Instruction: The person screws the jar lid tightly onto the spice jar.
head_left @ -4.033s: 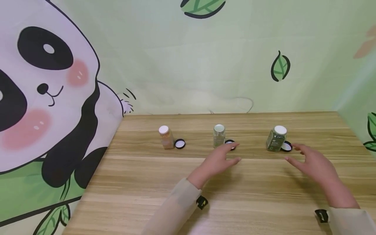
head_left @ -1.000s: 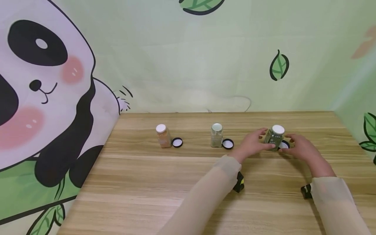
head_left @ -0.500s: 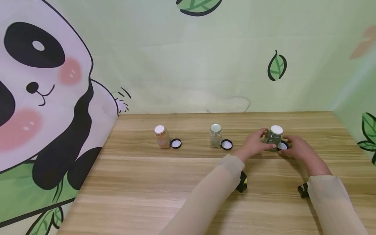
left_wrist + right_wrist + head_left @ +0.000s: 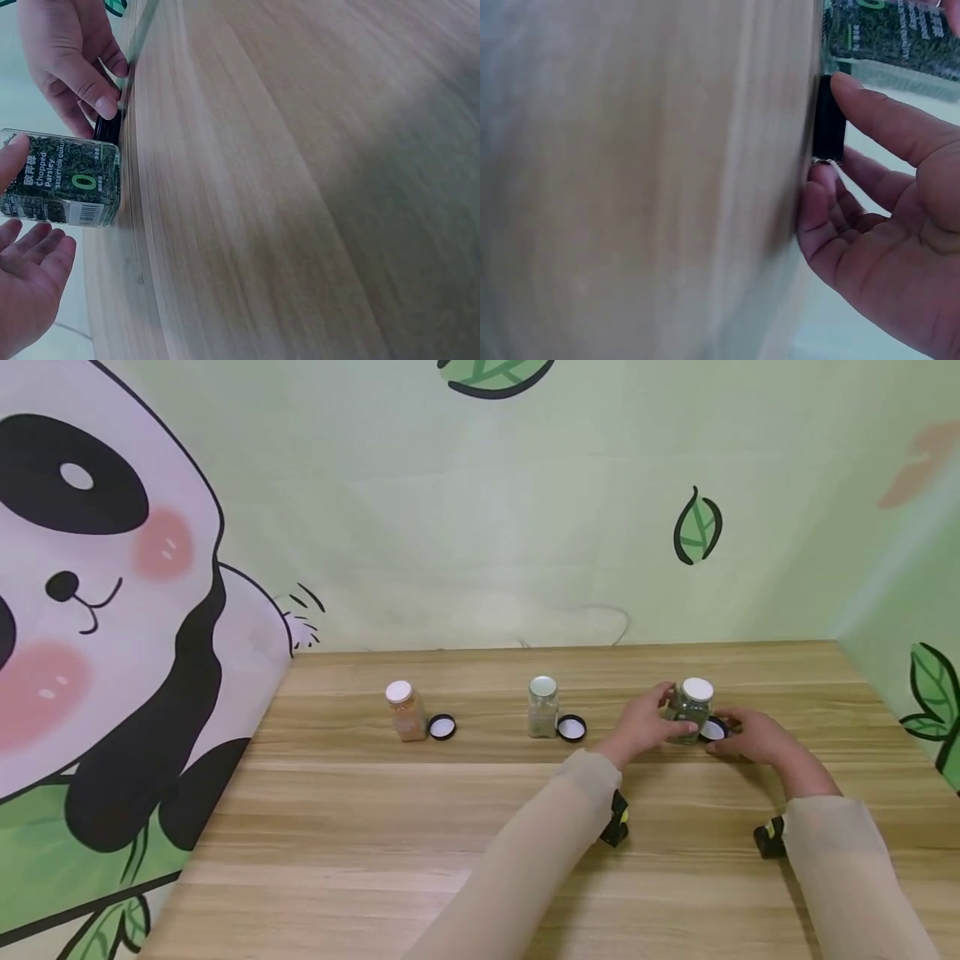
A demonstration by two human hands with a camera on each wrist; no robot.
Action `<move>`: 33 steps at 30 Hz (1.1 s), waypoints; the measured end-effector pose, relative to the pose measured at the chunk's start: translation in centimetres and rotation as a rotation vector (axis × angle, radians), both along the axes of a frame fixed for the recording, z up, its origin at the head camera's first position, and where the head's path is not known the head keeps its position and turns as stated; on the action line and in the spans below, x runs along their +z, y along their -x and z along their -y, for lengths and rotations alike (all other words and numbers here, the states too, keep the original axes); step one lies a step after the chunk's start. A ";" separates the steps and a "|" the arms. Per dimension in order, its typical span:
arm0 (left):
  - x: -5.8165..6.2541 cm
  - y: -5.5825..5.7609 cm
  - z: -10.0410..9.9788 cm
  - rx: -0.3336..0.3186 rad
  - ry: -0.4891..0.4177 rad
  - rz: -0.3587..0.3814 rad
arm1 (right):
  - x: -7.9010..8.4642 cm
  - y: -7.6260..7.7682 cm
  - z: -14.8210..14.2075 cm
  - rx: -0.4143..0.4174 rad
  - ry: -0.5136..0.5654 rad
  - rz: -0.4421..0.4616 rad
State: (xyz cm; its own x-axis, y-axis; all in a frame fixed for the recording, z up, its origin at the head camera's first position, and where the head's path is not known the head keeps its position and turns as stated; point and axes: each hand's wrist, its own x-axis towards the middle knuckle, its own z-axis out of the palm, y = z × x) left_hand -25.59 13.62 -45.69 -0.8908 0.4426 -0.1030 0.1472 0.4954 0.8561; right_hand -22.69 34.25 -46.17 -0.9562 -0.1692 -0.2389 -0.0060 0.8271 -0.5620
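In the head view, my left hand [image 4: 641, 724] holds a glass jar of chopped parsley [image 4: 690, 717] upright at the right, thumb in front and fingers at the far left side. Its label and dark green flakes show in the left wrist view, where the parsley jar [image 4: 64, 180] lies between thumb and fingers. My right hand [image 4: 761, 743] pinches a black lid [image 4: 713, 729] with a white inside, just right of the jar. Seen from the right wrist, thumb and fingers are at the rim of the black lid [image 4: 830, 120], which is low at the tabletop.
A white-topped jar with orange-pink contents [image 4: 407, 714] stands at the left, a black lid [image 4: 442, 727] beside it. A paler jar [image 4: 543, 708] stands mid-table with another black lid [image 4: 572, 728]. Behind the wooden table [image 4: 360, 835] hangs a green panda-print backdrop [image 4: 450, 527].
Both hands have come in from apart to the parsley jar and its lid; the left moved right onto the jar. Over the last half second, the right fingers have closed on the lid.
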 end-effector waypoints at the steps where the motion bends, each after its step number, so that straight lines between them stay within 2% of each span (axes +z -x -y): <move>1: 0.1 0.0 0.0 0.000 -0.005 0.000 | -0.1 0.0 -0.1 -0.002 0.009 0.002; 12: 0.0 0.5 -0.3 -0.004 -0.058 0.010 | -0.5 0.5 -0.4 -0.019 0.046 0.002; 21: -0.1 0.4 -0.5 0.004 -0.103 0.047 | -2.1 0.8 -1.4 -0.026 0.135 -0.033; 30: -0.3 0.5 -0.4 -0.018 -0.074 0.018 | -0.6 0.1 -0.9 -0.079 0.076 0.031; 33: -0.3 0.6 -0.5 -0.018 -0.058 0.015 | -0.2 -0.1 -1.0 -0.084 0.086 0.050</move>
State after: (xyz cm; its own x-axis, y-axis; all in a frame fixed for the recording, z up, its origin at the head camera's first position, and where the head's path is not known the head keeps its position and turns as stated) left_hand -26.16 14.13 -46.01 -0.8811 0.4644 -0.0896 0.1429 0.4420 0.8856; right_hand -22.62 35.21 -46.38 -0.9552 -0.1111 -0.2744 0.0907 0.7725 -0.6285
